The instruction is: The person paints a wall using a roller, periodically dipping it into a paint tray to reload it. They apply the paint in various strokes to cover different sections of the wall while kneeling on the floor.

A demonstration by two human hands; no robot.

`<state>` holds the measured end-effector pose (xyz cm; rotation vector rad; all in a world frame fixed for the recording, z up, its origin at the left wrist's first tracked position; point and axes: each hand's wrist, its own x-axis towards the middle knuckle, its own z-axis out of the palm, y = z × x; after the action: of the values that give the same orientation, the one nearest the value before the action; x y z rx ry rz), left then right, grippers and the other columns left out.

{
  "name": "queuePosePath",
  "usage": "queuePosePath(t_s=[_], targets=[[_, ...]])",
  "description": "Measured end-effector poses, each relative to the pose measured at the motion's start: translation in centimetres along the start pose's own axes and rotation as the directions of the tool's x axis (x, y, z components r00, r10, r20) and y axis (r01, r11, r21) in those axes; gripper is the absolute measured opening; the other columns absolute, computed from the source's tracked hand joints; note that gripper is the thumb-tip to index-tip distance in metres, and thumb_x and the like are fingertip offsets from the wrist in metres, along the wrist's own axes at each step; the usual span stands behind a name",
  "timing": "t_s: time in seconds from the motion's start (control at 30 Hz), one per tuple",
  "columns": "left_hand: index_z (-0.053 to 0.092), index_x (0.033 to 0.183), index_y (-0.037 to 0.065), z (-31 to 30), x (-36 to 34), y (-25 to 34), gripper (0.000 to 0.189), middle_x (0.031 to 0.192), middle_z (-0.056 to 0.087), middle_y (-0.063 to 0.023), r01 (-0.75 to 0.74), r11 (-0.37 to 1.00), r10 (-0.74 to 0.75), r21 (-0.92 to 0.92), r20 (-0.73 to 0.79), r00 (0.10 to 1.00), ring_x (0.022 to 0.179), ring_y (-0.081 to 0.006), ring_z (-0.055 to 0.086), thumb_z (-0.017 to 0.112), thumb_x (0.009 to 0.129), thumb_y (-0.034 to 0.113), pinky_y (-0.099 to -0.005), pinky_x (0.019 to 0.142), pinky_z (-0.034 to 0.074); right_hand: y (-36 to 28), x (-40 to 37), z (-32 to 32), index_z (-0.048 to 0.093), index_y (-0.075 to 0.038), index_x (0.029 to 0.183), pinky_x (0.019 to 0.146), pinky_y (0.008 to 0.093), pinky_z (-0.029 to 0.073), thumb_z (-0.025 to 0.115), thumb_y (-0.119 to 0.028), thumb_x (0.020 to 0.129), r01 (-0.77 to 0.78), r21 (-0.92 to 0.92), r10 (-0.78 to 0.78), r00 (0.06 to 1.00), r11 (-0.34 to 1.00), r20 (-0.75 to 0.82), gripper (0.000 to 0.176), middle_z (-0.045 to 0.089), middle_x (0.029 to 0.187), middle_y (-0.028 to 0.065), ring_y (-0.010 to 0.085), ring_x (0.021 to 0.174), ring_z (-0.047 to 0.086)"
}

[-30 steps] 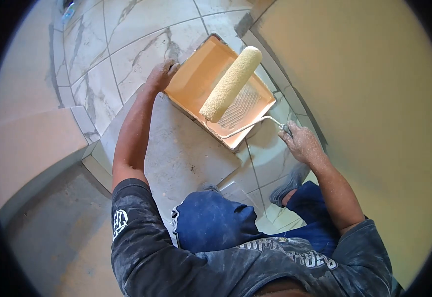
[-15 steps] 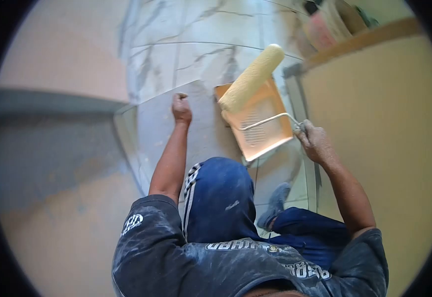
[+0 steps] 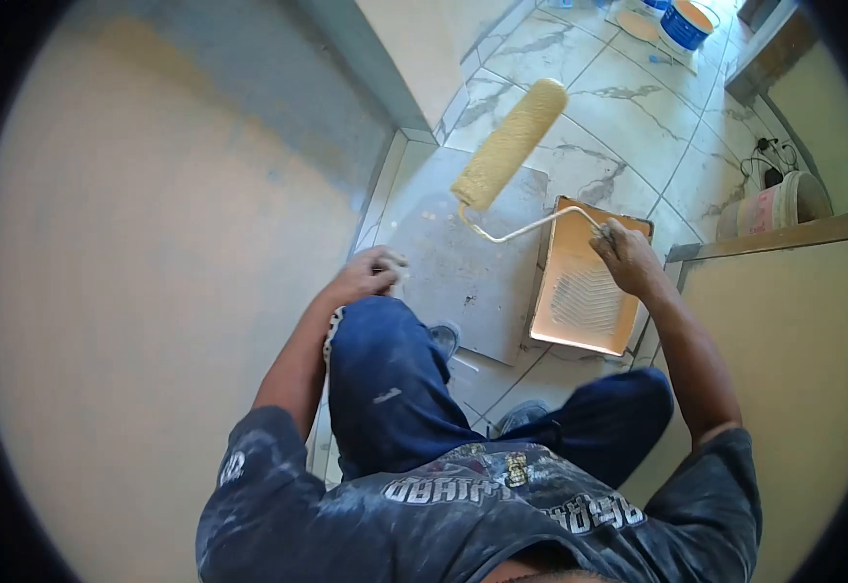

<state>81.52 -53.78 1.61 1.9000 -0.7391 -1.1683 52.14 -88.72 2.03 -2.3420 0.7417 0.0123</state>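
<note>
My right hand (image 3: 628, 257) is closed around the handle end of a paint roller. The roller's long sleeve (image 3: 511, 144), coated in pale yellow paint, is held up to the left of the hand on a bent white wire frame (image 3: 526, 229). Below that hand lies an orange paint tray (image 3: 587, 262) with a ribbed, paint-smeared slope; the sleeve is apart from it. My left hand (image 3: 373, 274), dusty and a little blurred, is just above my left knee beside the wall. Its fingers are loosely bent and apart, with nothing seen in them.
A grey board (image 3: 467, 267) covers part of the marble-patterned tile floor (image 3: 628, 107). Walls stand close: one on the left (image 3: 171, 291), a yellowish one (image 3: 783, 389) on the right. Farther off are a blue and white bucket (image 3: 686, 26), a pale container (image 3: 778, 206) and dark cables (image 3: 769, 160).
My view has turned toward the left wall. The roller has moved up and left, away from over the tray. My left hand has come back to my knee and loosened from a fist.
</note>
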Motion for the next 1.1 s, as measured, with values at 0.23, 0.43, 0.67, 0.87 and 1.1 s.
queuePosePath(t_s=[0.23,0.43,0.67,0.87,1.1], targets=[[0.059,0.108,0.001,3.9,-19.6,11.2,0.020,0.080,0.057,-0.0026,-0.057,0.994,0.111,0.096,-0.799,0.591,0.070,-0.0099,0.052,0.062,0.090,0.009,-0.0262,0.064,0.047,0.1,5.6,1.8,0.058,0.000,0.107,0.080,0.0523,0.047,0.057,-0.039,0.096,0.267,0.016,-0.266,0.954,0.964,0.137,0.041,0.065,0.091,0.0275,0.0471,0.093,0.061],[0.057,0.107,0.000,8.5,-21.2,8.4,0.017,0.093,0.058,-0.0081,0.117,0.963,0.187,0.244,-0.912,0.365,0.081,-0.0114,0.052,0.060,0.091,0.007,-0.0288,0.073,0.046,-2.9,11.6,9.0,0.058,-0.001,0.098,0.076,0.0521,0.048,0.054,-0.045,0.096,0.269,-0.009,-0.255,0.923,0.963,0.288,0.045,0.065,0.089,0.0265,0.0450,0.090,0.063],[0.053,0.110,-0.002,8.2,-21.0,7.4,0.024,0.102,0.051,-0.0120,-0.040,0.963,0.252,0.268,-0.835,0.489,0.080,-0.0139,0.041,0.052,0.090,0.011,-0.0287,0.071,0.037,-2.8,18.9,19.2,0.058,-0.001,0.098,0.076,0.0531,0.048,0.051,-0.045,0.098,0.211,0.019,-0.206,0.924,0.977,0.322,0.045,0.065,0.087,0.0259,0.0458,0.086,0.063],[0.049,0.112,-0.001,7.9,-22.4,6.5,0.031,0.101,0.044,-0.0093,0.054,0.968,0.181,0.245,-0.831,0.526,0.089,-0.0171,0.041,0.054,0.091,0.022,-0.0344,0.084,0.039,-2.0,22.1,22.4,0.059,-0.001,0.101,0.077,0.0534,0.048,0.051,-0.045,0.098,0.238,0.013,-0.229,0.914,0.971,0.334,0.045,0.066,0.090,0.0263,0.0460,0.088,0.063],[0.048,0.111,-0.001,7.7,-22.7,6.7,0.031,0.101,0.044,-0.0095,0.123,0.971,0.119,0.207,-0.856,0.502,0.089,-0.0166,0.040,0.052,0.091,0.023,-0.0330,0.082,0.038,-1.8,24.0,23.4,0.060,-0.002,0.104,0.078,0.0537,0.049,0.052,-0.045,0.097,0.188,0.009,-0.179,0.922,0.982,0.344,0.044,0.066,0.093,0.0268,0.0462,0.092,0.063]])
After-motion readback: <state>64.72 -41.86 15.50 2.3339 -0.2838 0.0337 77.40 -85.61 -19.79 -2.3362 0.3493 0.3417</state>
